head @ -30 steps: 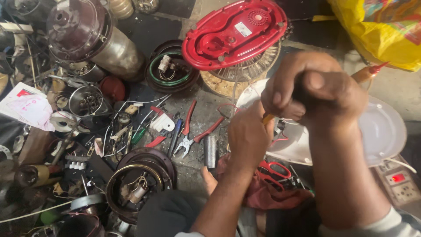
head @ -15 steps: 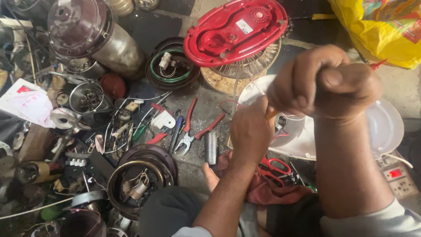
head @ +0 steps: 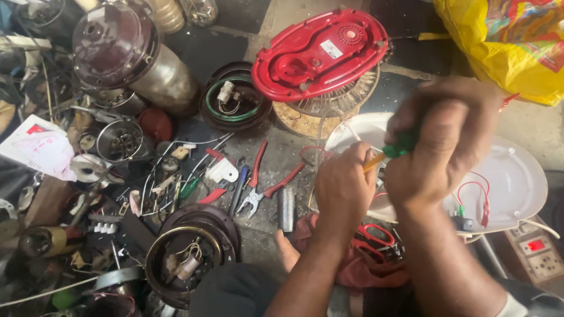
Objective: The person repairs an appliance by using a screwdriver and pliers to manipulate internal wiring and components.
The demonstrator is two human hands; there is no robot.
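My right hand (head: 442,144) is closed around the green handle of a screwdriver (head: 395,149), held upright over a white oval appliance base (head: 517,182); the hand is motion-blurred. My left hand (head: 343,185) pinches the orange part of the tool's shaft just below. Red and green wires lie on the white base by my right wrist. A red oval cover (head: 320,53) rests upside down behind the hands.
Red-handled pliers (head: 258,179), a metal cylinder (head: 286,208), motor coils (head: 191,255), a steel jar (head: 132,56), loose wires and small parts crowd the floor at left. A yellow bag (head: 511,41) sits top right, a power strip (head: 537,252) bottom right, scissors (head: 376,238) under my arms.
My right hand has shifted right and lower and tilted, so the green handle now shows. My left hand stays on the shaft.
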